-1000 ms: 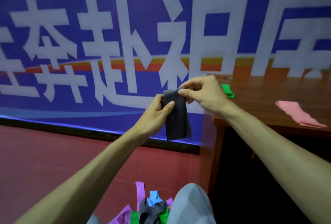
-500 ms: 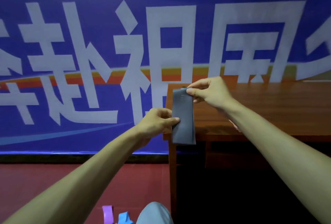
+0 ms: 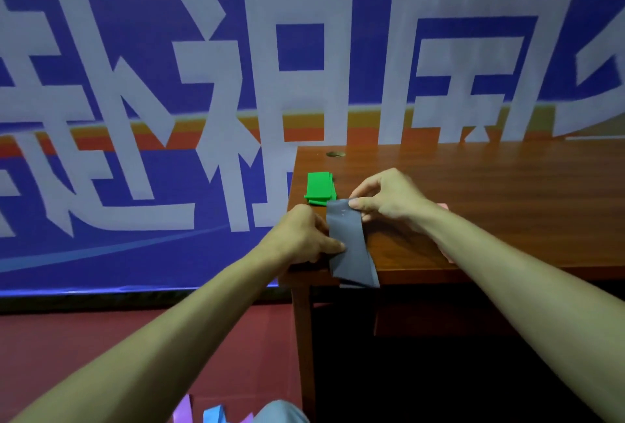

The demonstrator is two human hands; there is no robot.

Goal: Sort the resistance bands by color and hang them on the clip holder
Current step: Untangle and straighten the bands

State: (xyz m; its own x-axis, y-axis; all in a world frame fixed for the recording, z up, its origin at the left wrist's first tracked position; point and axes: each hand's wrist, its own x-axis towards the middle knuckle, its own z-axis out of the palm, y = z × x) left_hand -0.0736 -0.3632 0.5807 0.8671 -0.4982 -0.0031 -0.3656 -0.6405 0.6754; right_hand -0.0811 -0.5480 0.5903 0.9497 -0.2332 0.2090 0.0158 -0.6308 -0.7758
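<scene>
One grey band (image 3: 351,250) and one green stack (image 3: 319,187) are counted on the surface (image 3: 507,192). The grey band, flat and matte, is pinched by left hand (image 3: 301,236) and right hand (image 3: 389,199).

Both hands hold a dark grey resistance band (image 3: 350,243) over the near left corner of a brown wooden table (image 3: 490,192). The right hand (image 3: 385,197) pinches its top edge; the left hand (image 3: 301,236) pinches its left side (lower down). Folded green bands (image 3: 319,187) lie just beyond. Purple (image 3: 184,412) and blue bands (image 3: 213,414) lie on the red floor (image 3: 67,338).
</scene>
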